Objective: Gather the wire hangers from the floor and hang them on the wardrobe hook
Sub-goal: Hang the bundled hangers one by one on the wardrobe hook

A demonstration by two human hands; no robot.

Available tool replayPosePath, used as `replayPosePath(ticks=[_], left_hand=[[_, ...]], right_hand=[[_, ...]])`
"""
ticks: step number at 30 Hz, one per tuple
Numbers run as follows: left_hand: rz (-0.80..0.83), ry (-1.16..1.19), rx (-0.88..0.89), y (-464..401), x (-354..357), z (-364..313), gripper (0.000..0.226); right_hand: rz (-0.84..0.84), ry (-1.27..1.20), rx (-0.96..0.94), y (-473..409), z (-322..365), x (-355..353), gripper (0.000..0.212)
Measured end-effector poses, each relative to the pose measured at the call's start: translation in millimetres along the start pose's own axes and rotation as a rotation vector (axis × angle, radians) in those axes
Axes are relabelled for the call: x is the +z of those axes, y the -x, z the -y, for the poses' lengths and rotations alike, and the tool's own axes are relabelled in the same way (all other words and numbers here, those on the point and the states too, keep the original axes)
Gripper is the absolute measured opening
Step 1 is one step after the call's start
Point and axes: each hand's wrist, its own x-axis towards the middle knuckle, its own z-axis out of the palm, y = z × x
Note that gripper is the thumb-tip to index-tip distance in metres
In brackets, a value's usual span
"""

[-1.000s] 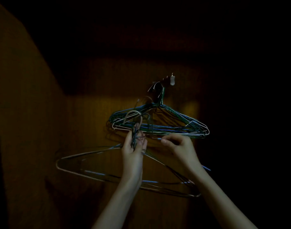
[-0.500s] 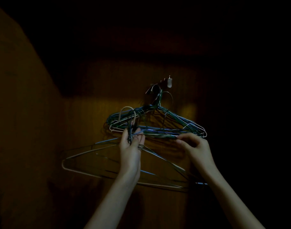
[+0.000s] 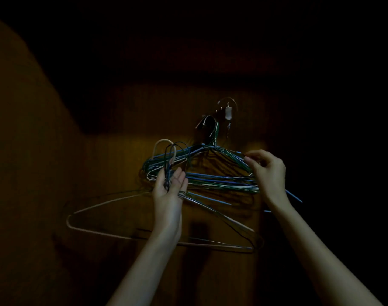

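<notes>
A: Status, quick. What's in your hands?

B: My left hand (image 3: 170, 186) has a bundle of hangers (image 3: 131, 217) by the necks. Fingers are loosely curled round the twisted wire, palm partly open toward me, thumb side up. Their hooks stick up just above my fingertips; the bodies hang below my wrist.

A: Right?

B: My right hand (image 3: 268, 171) is on the hung bunch (image 3: 210, 180), the one already on the wardrobe hook (image 3: 228, 111). Fingers bent, tips pinching the right shoulder wires near the top (dim light, so I can't tell exactly how many wires are in the pinch).

A: What changed in the last second?

B: Right hand climbed. A second ago it was at the bunch's bottom bars near the middle, half a second ago out at the lower right corner, now up on the sloping shoulder. Left hand rose a bit too, so its hooks now overlap the left end of the hung bunch.

A: Meaning?

B: My guess is I'm steadying or shifting the hung bunch to clear a path to the hook. The held bundle isn't on it yet: its hooks are well below and left of the wardrobe hook.

A: Progress?

B: Partly done. One bunch hung, one in hand. Floor is out of view, can't say if any remain there.

A: Risk?

B: Tangling. Held hooks sit right against the hung wires.
</notes>
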Motion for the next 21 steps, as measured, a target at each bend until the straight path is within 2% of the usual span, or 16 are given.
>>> replayPosePath(ticks=[7,14,21], left_hand=[[0.001,-0.008,0.034,-11.0,-1.3,1.2,0.044],[-0.018,0.000,0.042,-21.4,-4.5,4.7,0.045],[-0.044,0.005,0.042,-28.4,-10.7,11.1,0.044]], right_hand=[[0.032,0.163,0.094,-32.0,-21.9,30.5,0.012],[0.070,0.185,0.200,-53.8,-39.6,49.7,0.012],[0.179,0.210,0.140,-53.9,-54.1,53.5,0.011]])
